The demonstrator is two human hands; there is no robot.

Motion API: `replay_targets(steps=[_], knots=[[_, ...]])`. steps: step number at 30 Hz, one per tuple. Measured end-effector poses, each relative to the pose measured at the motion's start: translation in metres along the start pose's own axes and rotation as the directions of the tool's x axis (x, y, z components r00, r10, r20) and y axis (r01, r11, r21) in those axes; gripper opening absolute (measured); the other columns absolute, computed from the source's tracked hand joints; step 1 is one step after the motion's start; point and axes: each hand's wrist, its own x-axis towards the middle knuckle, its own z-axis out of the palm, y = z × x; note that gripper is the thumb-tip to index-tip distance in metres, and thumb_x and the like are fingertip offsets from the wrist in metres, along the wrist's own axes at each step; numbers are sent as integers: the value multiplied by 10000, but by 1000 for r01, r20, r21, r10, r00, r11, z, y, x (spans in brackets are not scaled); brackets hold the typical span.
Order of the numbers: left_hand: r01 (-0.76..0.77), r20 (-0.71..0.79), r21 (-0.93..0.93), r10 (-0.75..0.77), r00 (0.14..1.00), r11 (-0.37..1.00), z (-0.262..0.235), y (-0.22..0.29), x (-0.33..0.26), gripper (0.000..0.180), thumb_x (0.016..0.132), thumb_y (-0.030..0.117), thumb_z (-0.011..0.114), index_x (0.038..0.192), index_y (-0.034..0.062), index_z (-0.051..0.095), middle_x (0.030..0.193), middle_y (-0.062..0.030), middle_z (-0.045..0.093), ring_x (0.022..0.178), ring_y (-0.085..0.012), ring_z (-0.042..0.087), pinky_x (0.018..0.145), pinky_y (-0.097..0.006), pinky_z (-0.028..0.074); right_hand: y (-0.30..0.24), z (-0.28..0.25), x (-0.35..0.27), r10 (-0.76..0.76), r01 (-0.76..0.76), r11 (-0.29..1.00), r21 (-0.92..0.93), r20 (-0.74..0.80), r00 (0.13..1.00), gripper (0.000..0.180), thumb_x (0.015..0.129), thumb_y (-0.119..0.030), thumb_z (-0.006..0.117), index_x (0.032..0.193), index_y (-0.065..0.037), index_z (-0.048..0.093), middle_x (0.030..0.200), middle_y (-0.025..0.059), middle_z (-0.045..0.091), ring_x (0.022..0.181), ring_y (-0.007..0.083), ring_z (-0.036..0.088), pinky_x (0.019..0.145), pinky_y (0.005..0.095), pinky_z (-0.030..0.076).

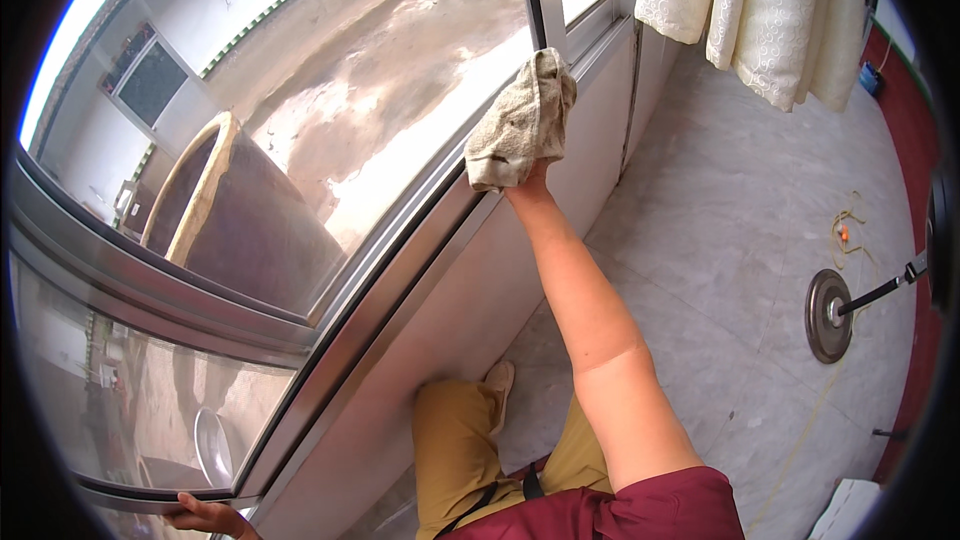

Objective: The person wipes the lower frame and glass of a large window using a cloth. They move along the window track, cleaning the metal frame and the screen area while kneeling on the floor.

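Observation:
My right arm reaches forward to the window frame (400, 230), a silver metal one with sliding glass panes. A greyish-white, stained cloth (515, 130) is in my right hand (532, 178), pressed against the frame near its far upright. The cloth covers the fingers, so only the wrist and the heel of the hand show. At the lower left, my left hand (207, 517) rests at the frame's near edge with its fingers stretched out and nothing in them. The glass pane (300, 120) between the hands shows a yard outside.
A cream patterned curtain (755, 15) hangs at the far right. On the grey floor (700, 270) stands a round metal base (829, 316) with a black pole, near a yellow cord (850, 230). Outside the glass is a large brown vat (250, 210). The white wall (430, 310) runs below the window.

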Motion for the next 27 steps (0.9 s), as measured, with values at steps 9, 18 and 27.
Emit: replay_targets(steps=[9,18,27], knots=[[93,35,-168,-88,996,981,1,55,-9,664,966,363,536,1346,-120,285,1256,-271,434,1120,-341,513,925,-397,475,15,21,6,97,-82,979,188,-71,993,678,932,-397,527,1450,-38,279,1448,140,370,1331,321,350,1129,433,250],[114,38,-220,-108,993,969,-2,69,-11,660,941,392,580,1267,-128,337,1136,-236,475,989,-299,562,813,-367,520,-63,4,-80,3,28,958,285,-110,994,648,940,-368,530,1433,-21,294,1425,154,389,1301,338,380,1117,438,275],[248,102,-346,-227,969,905,-6,60,-16,561,907,345,662,1123,-107,410,1009,-186,513,901,-231,564,775,-314,503,-198,-56,-195,-133,64,959,275,242,961,720,879,-428,537,1416,-2,320,1455,229,294,1333,426,287,1127,507,221]])
